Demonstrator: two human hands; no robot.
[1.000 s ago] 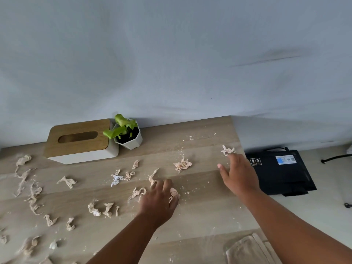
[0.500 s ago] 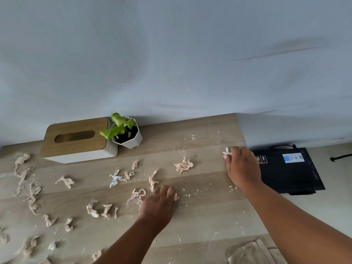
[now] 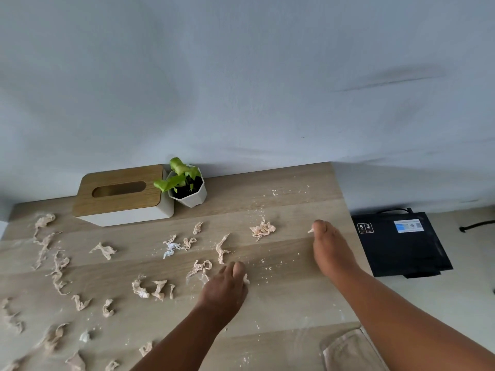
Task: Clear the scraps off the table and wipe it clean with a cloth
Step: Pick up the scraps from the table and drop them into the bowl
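Head camera view, nearest first: a folded beige cloth (image 3: 345, 352) lies at the desk (image 3: 289, 298) edge. Beyond it, the left hand (image 3: 225, 287) curls its fingers round a scrap at mid-desk, and the right hand (image 3: 330, 250) pinches another near the right edge. Scraps (image 3: 262, 229), thin, crumpled, pale peach, litter the desk, thickest on the left, amid crumbs. Gathering should probably sweep inward, so nothing drops off the edge. Farthest: a tissue box (image 3: 120, 195) and potted plant (image 3: 187, 187).
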